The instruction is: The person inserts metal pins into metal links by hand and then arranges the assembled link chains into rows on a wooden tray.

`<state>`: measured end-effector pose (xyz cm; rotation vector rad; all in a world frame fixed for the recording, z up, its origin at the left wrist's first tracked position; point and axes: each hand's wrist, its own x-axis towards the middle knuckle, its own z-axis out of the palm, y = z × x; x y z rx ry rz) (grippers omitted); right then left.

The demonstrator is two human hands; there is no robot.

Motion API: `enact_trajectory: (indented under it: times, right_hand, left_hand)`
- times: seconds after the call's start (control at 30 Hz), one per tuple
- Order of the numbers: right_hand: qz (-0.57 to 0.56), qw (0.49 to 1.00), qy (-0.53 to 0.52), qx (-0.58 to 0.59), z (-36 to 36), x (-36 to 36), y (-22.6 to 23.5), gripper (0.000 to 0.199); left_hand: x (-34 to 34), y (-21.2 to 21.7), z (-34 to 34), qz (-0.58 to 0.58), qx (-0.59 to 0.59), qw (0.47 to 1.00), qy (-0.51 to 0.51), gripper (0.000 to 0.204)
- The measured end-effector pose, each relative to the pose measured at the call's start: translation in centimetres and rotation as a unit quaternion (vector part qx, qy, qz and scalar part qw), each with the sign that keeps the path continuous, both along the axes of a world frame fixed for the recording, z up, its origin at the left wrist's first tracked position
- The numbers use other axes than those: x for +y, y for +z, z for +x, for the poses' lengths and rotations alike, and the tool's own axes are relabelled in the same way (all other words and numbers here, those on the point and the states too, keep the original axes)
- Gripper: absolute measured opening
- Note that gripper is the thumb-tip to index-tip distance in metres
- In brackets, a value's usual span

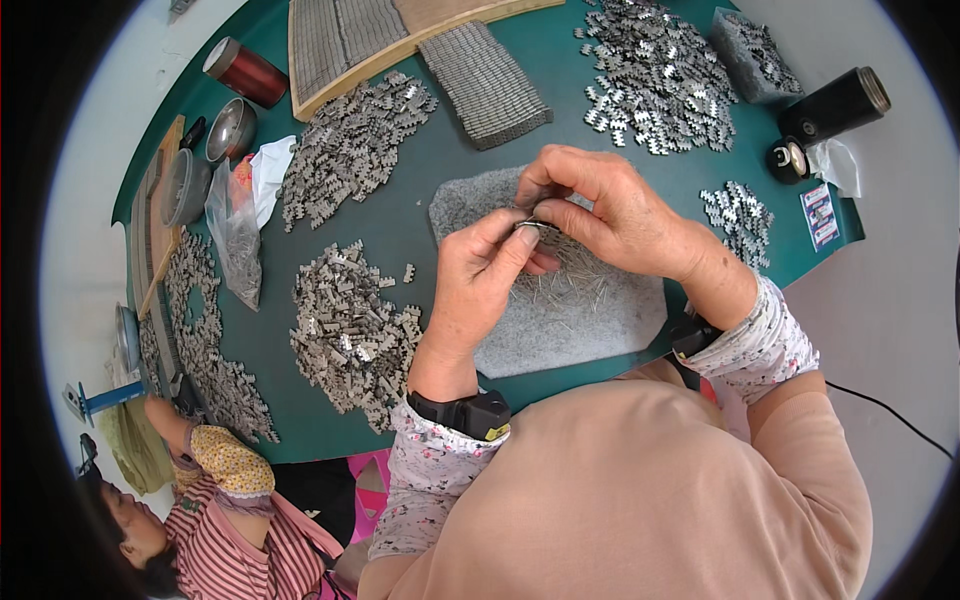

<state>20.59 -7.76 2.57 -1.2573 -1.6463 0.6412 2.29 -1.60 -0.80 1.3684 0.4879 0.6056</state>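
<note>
Green table | metal-piece heaps | grey mat | red flask

Bright, diffuse light; glints on metal pieces; bowed edges, black rim

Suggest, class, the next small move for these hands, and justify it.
Perhaps the left hand should steady the small dark piece while the right hand takes one of the thin pins from the grey pad: both hands meet at the piece, and many loose pins lie close below.

Small dark piece in hands — mostly hidden, kind unclear; wooden tray — cut off by top edge
</note>
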Motion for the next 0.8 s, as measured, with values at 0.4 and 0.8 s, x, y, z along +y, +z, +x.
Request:
enact_trajectory:
  times: [0.4, 0.8]
  right_hand:
    - [0.101, 0.977, 0.018, -0.187, -0.9, 0.0, 0.7, 0.023]
    - [0.117, 0.974, -0.118, -0.151, -3.1, -2.3, -1.0, 0.049]
  left_hand:
    - [-0.6, -0.6, 0.6, 0.267, 0.066, 0.960, 0.055, 0.006]
    - [-0.2, 0.1, -0.1, -0.062, -0.012, 0.997, 0.054, 0.020]
